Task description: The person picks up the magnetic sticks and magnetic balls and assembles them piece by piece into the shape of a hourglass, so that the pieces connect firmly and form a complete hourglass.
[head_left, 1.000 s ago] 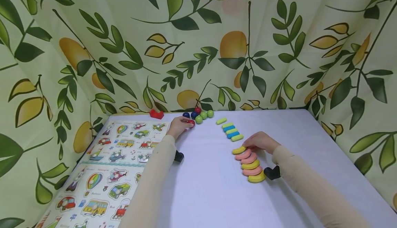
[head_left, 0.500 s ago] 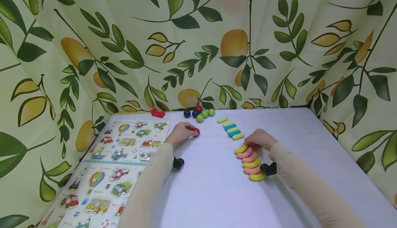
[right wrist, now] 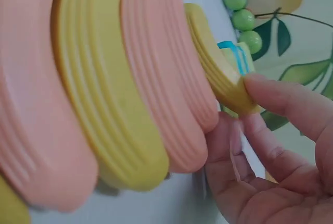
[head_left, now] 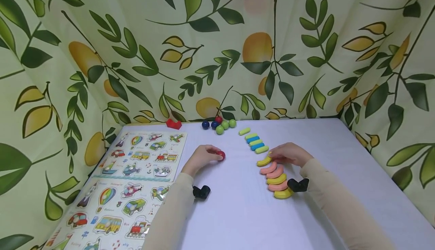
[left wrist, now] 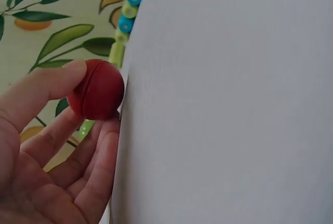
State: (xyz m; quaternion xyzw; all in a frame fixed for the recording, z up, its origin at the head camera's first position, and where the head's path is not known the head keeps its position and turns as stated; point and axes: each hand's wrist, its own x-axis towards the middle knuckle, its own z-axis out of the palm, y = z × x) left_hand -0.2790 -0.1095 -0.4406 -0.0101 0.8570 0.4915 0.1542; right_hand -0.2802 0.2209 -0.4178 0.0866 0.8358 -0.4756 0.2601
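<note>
My left hand (head_left: pixel 201 159) holds a red ball (head_left: pixel 221 155) over the middle of the white table. In the left wrist view the ball (left wrist: pixel 99 89) shows a groove and sits between thumb and fingers. My right hand (head_left: pixel 291 154) pinches the end of a yellow banana-shaped piece (head_left: pixel 263 162) at the far end of a curved row. The right wrist view shows thumb and finger on this ridged yellow piece (right wrist: pixel 216 65). Behind it in the row come pink pieces (right wrist: pixel 161 73) and another yellow one (right wrist: pixel 104 88), alternating toward the front.
Lime and blue sticks (head_left: pixel 256 146) lie in a row just beyond my right hand. Green balls (head_left: pixel 220 130), dark blue balls (head_left: pixel 205 125) and another red ball (head_left: pixel 219 119) group at the back edge, near a red notched block (head_left: pixel 173 124). Picture boards (head_left: pixel 136 174) cover the left side.
My left hand has drawn the red ball from the group at the back toward the front and slightly right. The pinched yellow piece has shifted slightly off the neighbouring pink piece.
</note>
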